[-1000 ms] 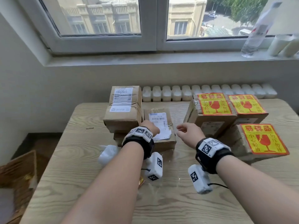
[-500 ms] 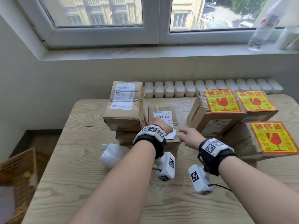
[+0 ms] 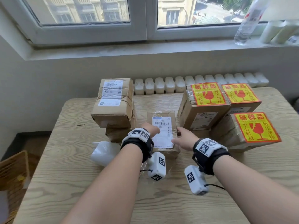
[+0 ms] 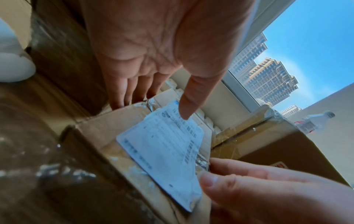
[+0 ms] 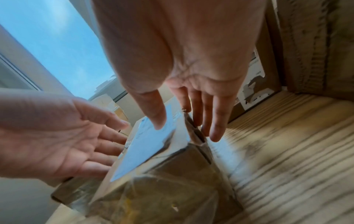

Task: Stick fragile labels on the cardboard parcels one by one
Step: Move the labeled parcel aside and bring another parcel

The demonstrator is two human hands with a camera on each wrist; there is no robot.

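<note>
Between both hands' fingers [image 5: 216, 121] sits the small parcel [image 3: 163, 131].

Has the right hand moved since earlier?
Yes. The right hand shifted slightly left against the middle parcel: short of it before, now touching its right edge.

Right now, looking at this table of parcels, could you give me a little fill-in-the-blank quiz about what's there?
1. ____ parcels already carry a yellow fragile label.
2. Both hands reach for the small parcel whose top bears a ____ shipping label.
3. The clear bottle stands on the ____.
4. The left hand and right hand have ____ fingers.

Answers: three; white; windowsill; straight
</note>
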